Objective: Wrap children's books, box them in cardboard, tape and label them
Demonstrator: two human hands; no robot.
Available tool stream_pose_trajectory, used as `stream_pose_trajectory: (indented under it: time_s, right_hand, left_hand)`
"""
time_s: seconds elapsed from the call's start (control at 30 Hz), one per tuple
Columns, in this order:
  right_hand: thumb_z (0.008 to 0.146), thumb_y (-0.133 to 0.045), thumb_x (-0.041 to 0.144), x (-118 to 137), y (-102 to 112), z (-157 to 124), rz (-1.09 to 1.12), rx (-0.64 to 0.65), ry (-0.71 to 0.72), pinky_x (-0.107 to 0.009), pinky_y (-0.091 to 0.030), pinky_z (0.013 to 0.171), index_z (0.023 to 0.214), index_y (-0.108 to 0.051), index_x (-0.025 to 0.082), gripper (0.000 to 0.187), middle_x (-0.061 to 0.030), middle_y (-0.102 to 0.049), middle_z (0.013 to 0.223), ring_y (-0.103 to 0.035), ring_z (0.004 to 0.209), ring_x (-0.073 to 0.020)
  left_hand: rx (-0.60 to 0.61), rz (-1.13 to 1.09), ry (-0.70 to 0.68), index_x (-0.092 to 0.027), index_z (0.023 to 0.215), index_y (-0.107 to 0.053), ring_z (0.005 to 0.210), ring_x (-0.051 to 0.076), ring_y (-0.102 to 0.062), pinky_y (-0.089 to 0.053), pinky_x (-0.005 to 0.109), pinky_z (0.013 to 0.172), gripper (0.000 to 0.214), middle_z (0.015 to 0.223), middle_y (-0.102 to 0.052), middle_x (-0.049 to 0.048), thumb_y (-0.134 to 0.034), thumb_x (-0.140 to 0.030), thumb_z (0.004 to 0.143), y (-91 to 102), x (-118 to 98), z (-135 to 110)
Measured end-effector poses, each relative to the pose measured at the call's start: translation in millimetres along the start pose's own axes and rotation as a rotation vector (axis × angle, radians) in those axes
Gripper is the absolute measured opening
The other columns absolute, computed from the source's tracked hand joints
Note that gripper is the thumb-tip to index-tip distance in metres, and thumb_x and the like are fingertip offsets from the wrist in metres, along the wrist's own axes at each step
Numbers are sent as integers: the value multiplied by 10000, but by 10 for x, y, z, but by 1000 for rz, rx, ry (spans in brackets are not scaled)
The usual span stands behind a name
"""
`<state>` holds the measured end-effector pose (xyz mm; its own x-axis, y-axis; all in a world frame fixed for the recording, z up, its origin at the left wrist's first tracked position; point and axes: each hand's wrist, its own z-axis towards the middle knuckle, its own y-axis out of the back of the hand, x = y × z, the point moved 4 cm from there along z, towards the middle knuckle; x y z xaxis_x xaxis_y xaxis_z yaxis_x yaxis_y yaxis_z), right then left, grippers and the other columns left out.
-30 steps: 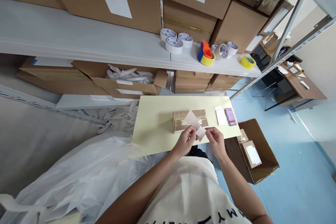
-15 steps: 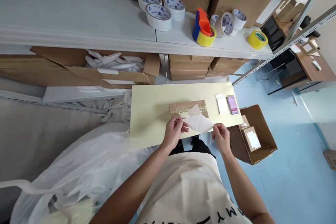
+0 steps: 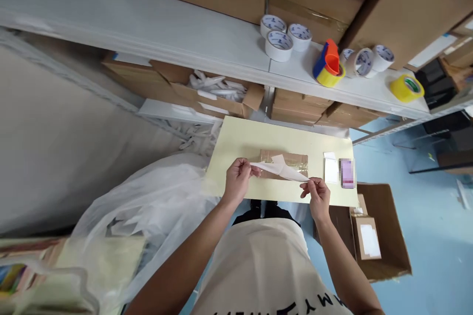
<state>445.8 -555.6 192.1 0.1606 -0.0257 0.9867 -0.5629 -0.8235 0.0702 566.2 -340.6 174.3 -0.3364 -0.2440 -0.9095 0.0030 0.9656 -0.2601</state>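
Note:
My left hand (image 3: 238, 179) pinches the left end of a thin white sheet (image 3: 281, 170), and my right hand (image 3: 317, 196) pinches its right end. The sheet is stretched nearly flat between them, just above a small taped brown cardboard parcel (image 3: 295, 159) lying on a pale yellow table (image 3: 240, 142). Both hands hover over the table's near edge. Part of the parcel is hidden behind the sheet.
A white slip (image 3: 331, 171) and a blurred pink item (image 3: 346, 173) lie right of the parcel. An open carton (image 3: 384, 229) sits on the floor at right, a large clear plastic bag (image 3: 148, 216) at left. Tape rolls (image 3: 280, 45) and a tape dispenser (image 3: 328, 65) stand on the shelf (image 3: 148, 34).
My hands have drawn apart, spreading the white sheet from a small bunched piece into a long flat strip over the parcel. The camera view has shifted left.

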Motion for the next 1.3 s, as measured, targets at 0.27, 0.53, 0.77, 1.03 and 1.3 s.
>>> stream_pose_trajectory:
  time_s: [0.27,0.53,0.77,1.03,1.3]
  right_hand:
    - [836,-642,504,-150,-311,412,16,234,19,-269,-470,462,808,-572,201,312,-14,-713,650,-535,412,-107]
    - [834,-652,505,-149,-409,498,19,138,83,-254,-484,451,822,-578,188,326,-15,-714,716,-545,434,-93]
    - [839,-645,521,-73,-453,267,-4,-21,99,-275,-495,485,833,-585,183,344,-35,-721,731,-570,442,-108]
    - [837,-642,540,-42,-683,-150,2,-142,122,-299,-503,536,841,-580,187,359,-35,-713,702,-579,456,-119]
    - [762,-680,584,-9,-1104,-125,167,-101,14,-228,-294,412,745,-546,208,399,88,-445,476,-345,386,-68]
  left_hand:
    - [-418,56,-135,-214,741,-481,500,115,-599,-518,274,608,271,574,-631,-34,-648,-427,743,738,-211,-172]
    - [-619,152,-249,-223,762,-443,518,126,-620,-523,288,617,255,589,-627,-39,-607,-419,778,1428,-387,-85]
    - [-408,403,-259,-223,712,-469,576,148,-660,-514,271,644,110,610,-657,-16,-542,-279,771,1515,-667,1132]
    - [-190,377,-315,-195,971,-675,1212,242,-583,-401,373,1066,238,1146,-701,103,-551,-278,785,1094,-1231,2231]
    - [30,613,-796,-214,1004,-656,1037,240,-631,-512,376,906,297,1050,-687,84,-685,-382,761,712,-766,513]
